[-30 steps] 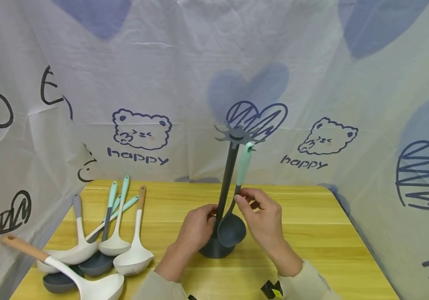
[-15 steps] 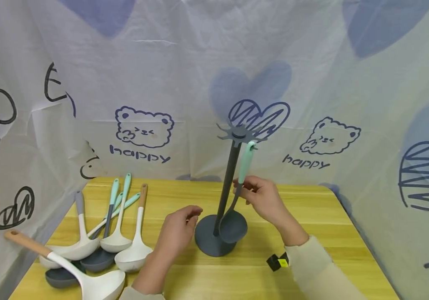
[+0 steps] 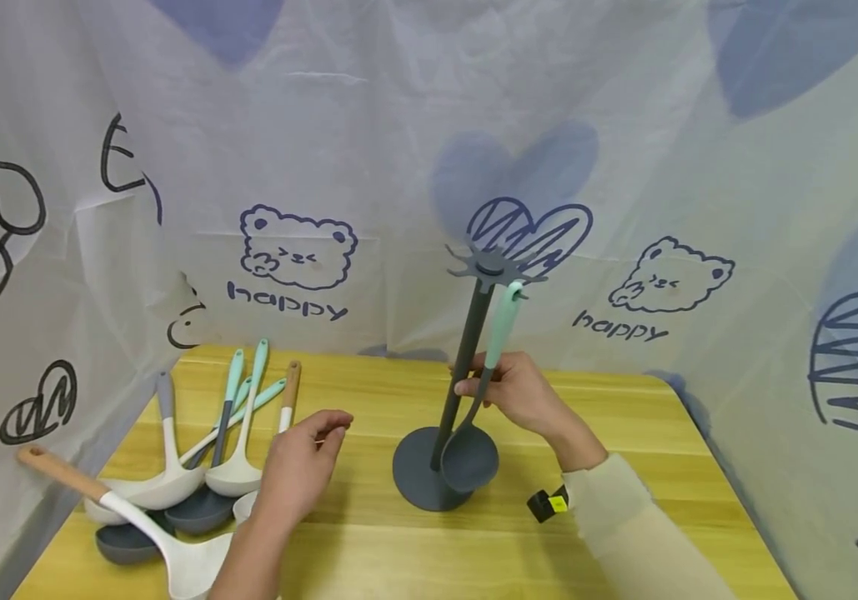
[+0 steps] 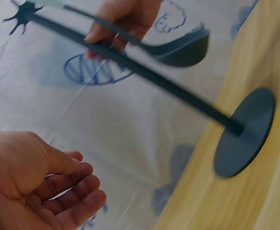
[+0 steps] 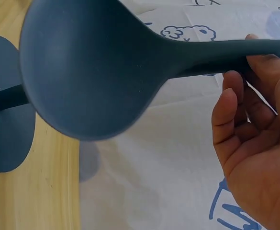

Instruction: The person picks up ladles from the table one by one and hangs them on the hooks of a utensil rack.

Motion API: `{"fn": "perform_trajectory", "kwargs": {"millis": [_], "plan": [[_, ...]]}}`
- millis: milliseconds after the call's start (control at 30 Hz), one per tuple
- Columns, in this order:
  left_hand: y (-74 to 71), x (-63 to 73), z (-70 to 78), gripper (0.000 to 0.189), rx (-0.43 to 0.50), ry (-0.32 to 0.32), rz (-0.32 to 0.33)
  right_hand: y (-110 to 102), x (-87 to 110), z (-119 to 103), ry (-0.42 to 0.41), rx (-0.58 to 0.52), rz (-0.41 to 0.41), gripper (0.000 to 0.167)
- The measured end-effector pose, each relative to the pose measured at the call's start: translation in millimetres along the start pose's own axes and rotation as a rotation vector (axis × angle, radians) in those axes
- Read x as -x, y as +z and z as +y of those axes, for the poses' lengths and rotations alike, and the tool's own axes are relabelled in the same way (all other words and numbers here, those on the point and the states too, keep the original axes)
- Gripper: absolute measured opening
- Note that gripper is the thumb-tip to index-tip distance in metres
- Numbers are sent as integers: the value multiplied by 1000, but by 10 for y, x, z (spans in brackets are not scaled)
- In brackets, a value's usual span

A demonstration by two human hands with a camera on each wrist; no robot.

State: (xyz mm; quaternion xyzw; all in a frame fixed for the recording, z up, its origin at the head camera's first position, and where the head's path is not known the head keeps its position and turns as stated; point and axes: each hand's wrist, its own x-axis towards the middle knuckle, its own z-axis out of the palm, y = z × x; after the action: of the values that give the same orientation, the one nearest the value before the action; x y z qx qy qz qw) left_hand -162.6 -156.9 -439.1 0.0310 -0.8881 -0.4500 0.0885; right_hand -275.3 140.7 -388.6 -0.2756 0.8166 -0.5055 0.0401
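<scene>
A dark grey ladle (image 3: 471, 459) with a mint-green handle hangs from one arm of a dark utensil stand (image 3: 421, 479). Its bowl is off the table beside the pole. My right hand (image 3: 522, 392) reaches behind the ladle handle and grips the stand's pole, thumb in front and fingers behind. In the right wrist view, the ladle's shaft partly covers the fingers of that hand (image 5: 264, 143). Away to the left of the stand, my left hand (image 3: 297, 467) is in the air with relaxed fingers, holding nothing. It hides part of a white ladle (image 3: 244, 504) with a wooden handle.
Several ladles lie piled on the table's left side, among them a white ladle with a wooden handle (image 3: 68, 469) and a dark-bowled ladle (image 3: 203, 512). A small black item with a yellow label (image 3: 544, 505) is near the right sleeve. Patterned cloth (image 3: 398, 167) surrounds the table.
My left hand has let go of the stand and moved left toward the pile. My right hand has shifted from the ladle's shaft to the pole behind it. The ladle stays hanging.
</scene>
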Motion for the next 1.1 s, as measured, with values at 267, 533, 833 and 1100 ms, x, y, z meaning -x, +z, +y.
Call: {"fn": "perform_trajectory", "kwargs": {"millis": [267,533,833,1100], "plan": [[-591,-35,-148,30,-140,-61,65,5,36,-22,-21,19,36,12],[-885,-168,-297,32,-268,-53,82,4,48,-15,-30,19,48,14],[-868,-368,-484,32,-344,-73,-25,30,32,-33,-5,26,42,17],[-916,-493,-553,35,-378,-96,-25,55,30,-23,-9,-7,45,19]]}}
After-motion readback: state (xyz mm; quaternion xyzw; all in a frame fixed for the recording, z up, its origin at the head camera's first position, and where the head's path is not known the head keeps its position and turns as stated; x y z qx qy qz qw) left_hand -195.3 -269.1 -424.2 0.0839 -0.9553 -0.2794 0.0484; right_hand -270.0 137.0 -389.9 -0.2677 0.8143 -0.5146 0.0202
